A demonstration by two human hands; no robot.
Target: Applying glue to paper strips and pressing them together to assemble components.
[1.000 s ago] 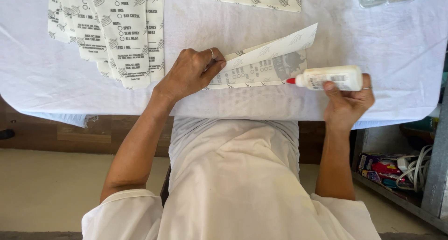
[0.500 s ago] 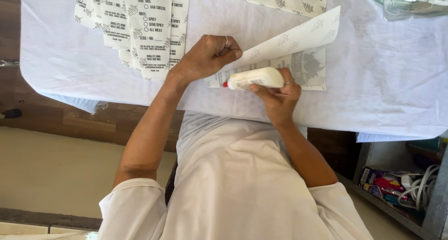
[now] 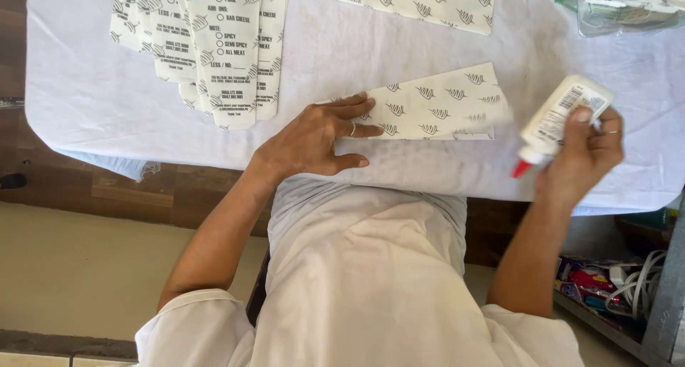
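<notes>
White folded patterned paper sheet (image 3: 435, 103) lies under the spread, flat left hand (image 3: 321, 139); right hand (image 3: 585, 156) grips a white plastic glue bottle (image 3: 560, 117), seemingly tilted nozzle-down.

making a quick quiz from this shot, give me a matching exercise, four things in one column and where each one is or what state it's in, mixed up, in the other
Things:
1. left hand
2. glue bottle
3. stack of printed paper sheets
4. folded paper piece

States or places:
A. fanned out at the far left of the white table cover
B. held tilted in the right hand, red tip pointing down
C. lying flat at the middle of the table, folded shut
D. pressed flat, fingers spread, on the paper's left end

Pairs: 1-D, 2-B, 3-A, 4-C
</notes>
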